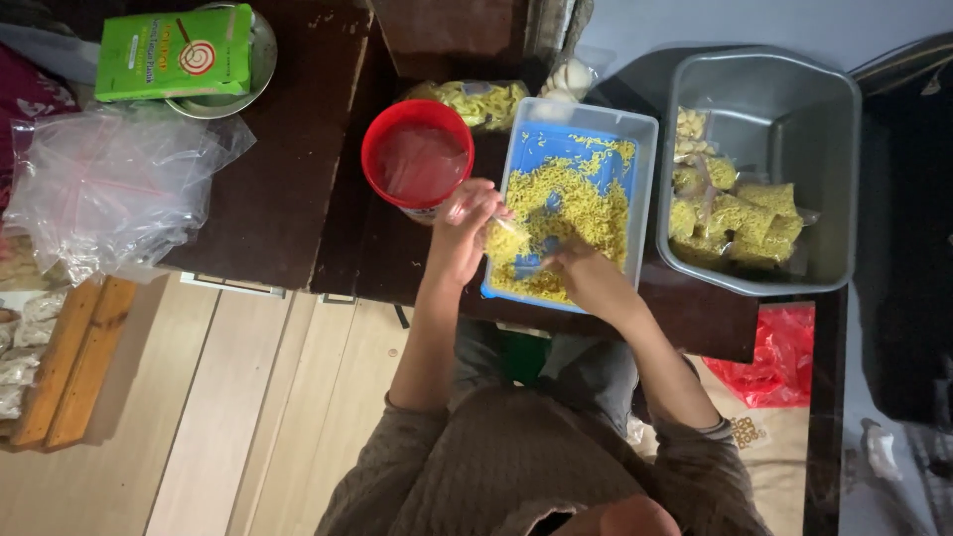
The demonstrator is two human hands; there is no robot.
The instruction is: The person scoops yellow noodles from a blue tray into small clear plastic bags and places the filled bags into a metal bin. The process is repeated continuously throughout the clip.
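Looking down from above: a seated person in a brown knit sweater works at a dark tabletop [288, 189]. The left hand [465, 233] is closed around a small clear bag [496, 236] partly filled with yellow snack strands, held at the near left edge of the blue tray [643, 179]. The right hand [586, 273] rests inside the same tray, fingers curled down into the heap of yellow snack strands [576, 194]; whether it grips anything cannot be told. The tray lies in the middle of the tabletop, directly in front of the person.

Just left of the tray stands a red round container [417, 159], touching or nearly touching the left hand. Behind it lies a clear packet of the same yellow snack [481, 101]. To the right of the tray sits a grey plastic tub [784, 94], its near half holding several filled small bags [735, 213]. A red plastic bag [774, 357] hangs below the tabletop's right edge.

At far left, a loose pile of empty clear bags [114, 189] rests on the tabletop, with a green carton [174, 52] lying in a metal bowl [260, 69] behind it. A wooden floor [228, 417] shows beneath.
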